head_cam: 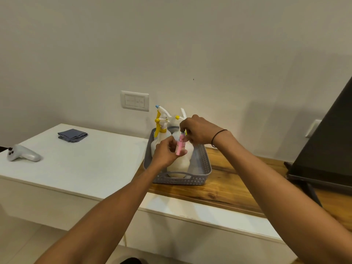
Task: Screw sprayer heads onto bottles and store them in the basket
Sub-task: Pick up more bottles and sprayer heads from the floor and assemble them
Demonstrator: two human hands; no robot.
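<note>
Wooden counter (228, 189), pink bottle (180, 145) between both hands' grip

Two bare forearms come up from the bottom edge, neither covered by a sleeve anywhere that shows. The right hand (200, 130) wears a thin black band (219, 137) around the wrist, a plain cord-like loop lying snug just behind the hand. The left hand (167, 152) has a bare wrist, and something small and pale glints on one of its fingers (169, 147), too small to tell whether it is a ring. No gloves or watch show on either arm.
</note>
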